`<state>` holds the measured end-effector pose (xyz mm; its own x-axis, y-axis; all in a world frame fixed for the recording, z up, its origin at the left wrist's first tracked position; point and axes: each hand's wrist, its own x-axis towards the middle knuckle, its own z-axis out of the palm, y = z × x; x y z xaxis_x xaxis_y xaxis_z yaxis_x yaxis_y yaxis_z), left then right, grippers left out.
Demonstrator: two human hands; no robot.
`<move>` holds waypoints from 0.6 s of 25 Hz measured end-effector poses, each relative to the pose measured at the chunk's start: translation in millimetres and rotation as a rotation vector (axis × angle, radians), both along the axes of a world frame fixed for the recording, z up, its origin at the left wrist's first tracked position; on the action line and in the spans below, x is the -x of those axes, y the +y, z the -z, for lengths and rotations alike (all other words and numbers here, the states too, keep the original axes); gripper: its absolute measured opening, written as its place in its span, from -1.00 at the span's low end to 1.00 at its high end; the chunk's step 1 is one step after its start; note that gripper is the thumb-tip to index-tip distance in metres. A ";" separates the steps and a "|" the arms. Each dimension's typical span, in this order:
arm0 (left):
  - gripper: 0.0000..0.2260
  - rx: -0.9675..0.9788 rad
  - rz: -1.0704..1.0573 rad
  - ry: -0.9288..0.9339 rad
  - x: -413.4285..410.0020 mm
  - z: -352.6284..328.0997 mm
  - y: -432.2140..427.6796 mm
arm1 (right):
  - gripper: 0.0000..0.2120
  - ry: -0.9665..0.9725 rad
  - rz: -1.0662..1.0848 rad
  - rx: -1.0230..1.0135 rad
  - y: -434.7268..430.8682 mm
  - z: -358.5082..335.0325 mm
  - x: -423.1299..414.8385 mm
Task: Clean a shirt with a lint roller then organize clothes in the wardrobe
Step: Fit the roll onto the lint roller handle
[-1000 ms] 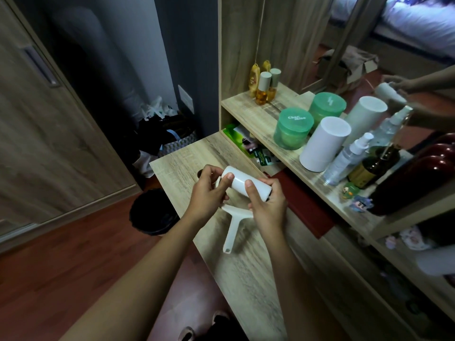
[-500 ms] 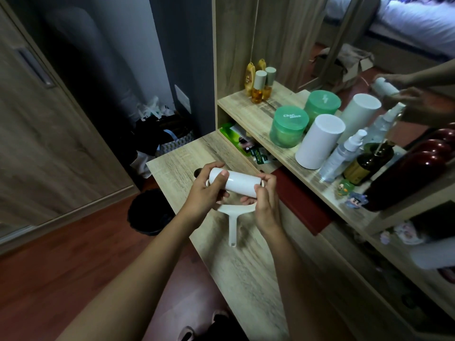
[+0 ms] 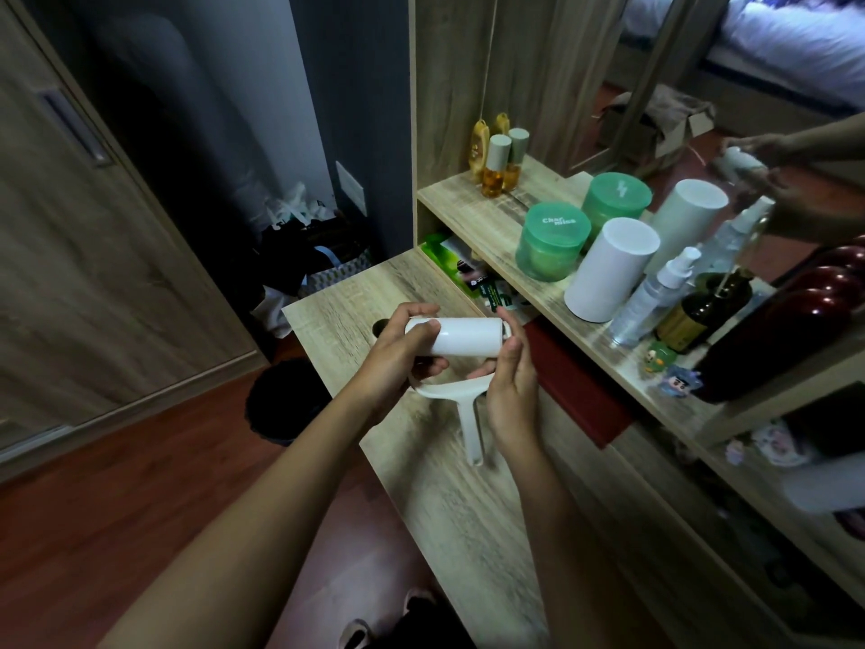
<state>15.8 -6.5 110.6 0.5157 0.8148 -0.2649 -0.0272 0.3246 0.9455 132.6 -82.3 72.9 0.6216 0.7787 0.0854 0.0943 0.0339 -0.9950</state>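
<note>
Over the table [image 3: 444,508], the left hand [image 3: 398,363] grips one end of the lint roller [image 3: 468,337], while the right hand [image 3: 510,395] lies against the other end, perhaps pinching it.
</note>
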 end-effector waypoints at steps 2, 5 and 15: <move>-0.90 -0.037 0.003 0.031 0.5 -0.8 0.1 | -0.62 0.023 0.010 0.006 1.0 -0.9 2.4; -0.93 -0.078 0.048 0.051 3.6 -2.6 0.3 | -0.57 0.031 0.039 0.003 2.9 -0.9 3.2; -0.88 -0.057 0.180 0.160 10.3 -1.9 4.4 | -0.70 0.081 0.081 0.053 -0.3 4.5 6.9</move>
